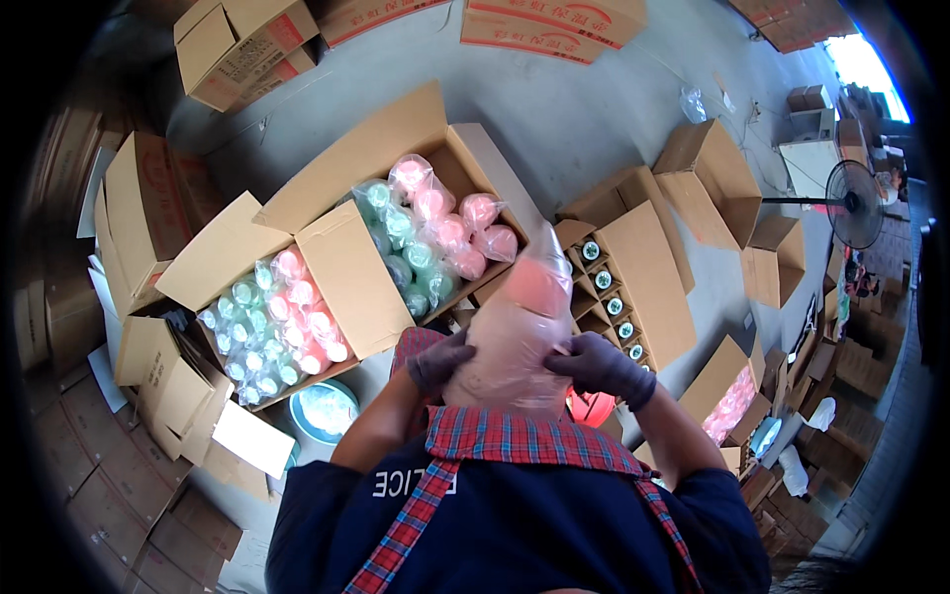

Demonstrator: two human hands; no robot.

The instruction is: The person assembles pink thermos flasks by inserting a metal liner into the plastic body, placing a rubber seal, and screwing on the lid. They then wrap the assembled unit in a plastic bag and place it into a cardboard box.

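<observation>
A clear plastic bag [507, 346] is stretched upright in front of my chest, with a pink object [537, 288] near its narrowing far end. At the bag's left edge my gloved left hand [442, 360] is closed, gripping the plastic. My right hand [601, 367], also in a grey glove, pinches the opposite edge between thumb and fingers. Just beyond is an open carton [492, 163] with bagged pink cups [451, 231] and bagged green cups [419, 255]. What exactly the pink object in my bag is, I cannot make out.
To the left, another open carton [226, 259] holds wrapped green and pink cups. A divided box [648, 287] of jars stands on the right. Nearby are a blue basin [297, 408], a red round object [592, 406], empty cartons [708, 188] and a fan [854, 203].
</observation>
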